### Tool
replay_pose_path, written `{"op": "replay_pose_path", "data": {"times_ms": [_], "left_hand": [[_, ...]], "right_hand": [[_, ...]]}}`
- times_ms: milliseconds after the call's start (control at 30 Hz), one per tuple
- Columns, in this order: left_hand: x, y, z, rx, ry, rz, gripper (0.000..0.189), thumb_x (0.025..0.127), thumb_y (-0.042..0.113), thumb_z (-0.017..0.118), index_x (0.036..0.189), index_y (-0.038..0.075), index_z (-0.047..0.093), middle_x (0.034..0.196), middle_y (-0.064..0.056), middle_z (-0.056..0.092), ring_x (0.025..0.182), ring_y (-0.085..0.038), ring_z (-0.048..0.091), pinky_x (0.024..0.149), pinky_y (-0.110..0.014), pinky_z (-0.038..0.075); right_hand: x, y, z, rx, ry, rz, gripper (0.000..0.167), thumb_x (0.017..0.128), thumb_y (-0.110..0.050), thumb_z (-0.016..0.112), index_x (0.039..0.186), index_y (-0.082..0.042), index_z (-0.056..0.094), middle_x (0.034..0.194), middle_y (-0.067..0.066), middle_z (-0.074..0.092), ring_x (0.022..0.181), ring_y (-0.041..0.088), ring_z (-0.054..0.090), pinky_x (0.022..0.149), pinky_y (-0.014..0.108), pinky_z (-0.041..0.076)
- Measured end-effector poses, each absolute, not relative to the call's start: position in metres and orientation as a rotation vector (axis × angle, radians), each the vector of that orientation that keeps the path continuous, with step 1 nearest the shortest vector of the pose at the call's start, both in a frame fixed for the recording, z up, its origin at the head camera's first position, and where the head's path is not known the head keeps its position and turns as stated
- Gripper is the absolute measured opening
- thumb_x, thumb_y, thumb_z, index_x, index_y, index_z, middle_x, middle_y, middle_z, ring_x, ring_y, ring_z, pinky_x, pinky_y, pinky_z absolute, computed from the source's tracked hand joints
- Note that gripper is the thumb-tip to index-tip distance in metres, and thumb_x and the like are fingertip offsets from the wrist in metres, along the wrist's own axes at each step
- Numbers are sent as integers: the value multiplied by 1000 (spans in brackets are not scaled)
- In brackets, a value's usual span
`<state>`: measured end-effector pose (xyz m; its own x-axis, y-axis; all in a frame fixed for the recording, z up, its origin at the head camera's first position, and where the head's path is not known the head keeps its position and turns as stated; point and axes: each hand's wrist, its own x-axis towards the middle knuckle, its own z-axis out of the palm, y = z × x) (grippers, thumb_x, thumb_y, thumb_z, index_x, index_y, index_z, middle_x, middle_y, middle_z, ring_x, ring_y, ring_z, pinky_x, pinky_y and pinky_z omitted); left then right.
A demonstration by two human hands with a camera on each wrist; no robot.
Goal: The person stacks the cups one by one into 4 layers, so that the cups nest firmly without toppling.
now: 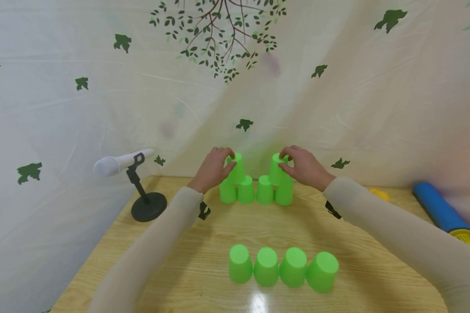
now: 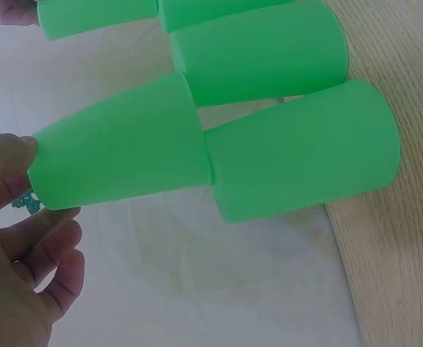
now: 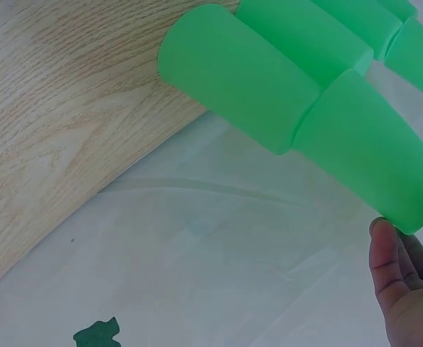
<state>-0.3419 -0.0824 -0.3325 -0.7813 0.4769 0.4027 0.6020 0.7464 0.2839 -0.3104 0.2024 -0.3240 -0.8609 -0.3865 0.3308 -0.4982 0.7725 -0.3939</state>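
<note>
Near the back of the table, several green cups stand upside down in a row. My left hand (image 1: 214,168) pinches the closed end of an upper cup (image 1: 238,168), which sits across the two left cups of that row. On the other side, my right hand (image 1: 304,166) holds the top of a second upper cup (image 1: 276,169) over the two right cups. In the left wrist view the thumb and fingers are at the rim of the upper cup (image 2: 121,148). From the right wrist, the upper cup (image 3: 370,152) meets the lower cup (image 3: 236,76) beneath it.
Closer to me, several more upside-down green cups (image 1: 266,267) form a row on the wooden table (image 1: 203,278). A white microphone on a black stand (image 1: 149,206) is at left. At right lie a blue tube with a yellow end (image 1: 440,206) and something yellow (image 1: 380,194).
</note>
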Motion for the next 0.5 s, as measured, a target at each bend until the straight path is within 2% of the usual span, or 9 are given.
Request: {"op": "replay_pose_path", "data": {"times_ms": [167,400,500], "left_hand": [[-342,-85,-333,-849,-2642,-600,20,95,22,59,109,7,58,105,-8,60,95,-24,46,82,-36,40],[-343,-90,-335,-870,-2629,-615,19,95,20,59,108,6,57,107,-14,61,95,-25,46,82,-37,40],[-343,-90,-336,-872,-2626,-611,20,95,21,59,108,7,57,107,-12,61,96,-25,46,82,-37,40]], "right_hand": [[-309,203,-325,688,-2730,700,24,93,-17,61,111,-3,57,110,13,56,100,35,55,82,45,46],[-309,203,-326,697,-2736,697,25,93,-18,60,113,-3,56,111,13,55,101,35,55,83,45,46],[-310,203,-326,695,-2739,698,26,93,-19,60,114,-3,55,112,13,54,102,35,54,84,45,46]]}}
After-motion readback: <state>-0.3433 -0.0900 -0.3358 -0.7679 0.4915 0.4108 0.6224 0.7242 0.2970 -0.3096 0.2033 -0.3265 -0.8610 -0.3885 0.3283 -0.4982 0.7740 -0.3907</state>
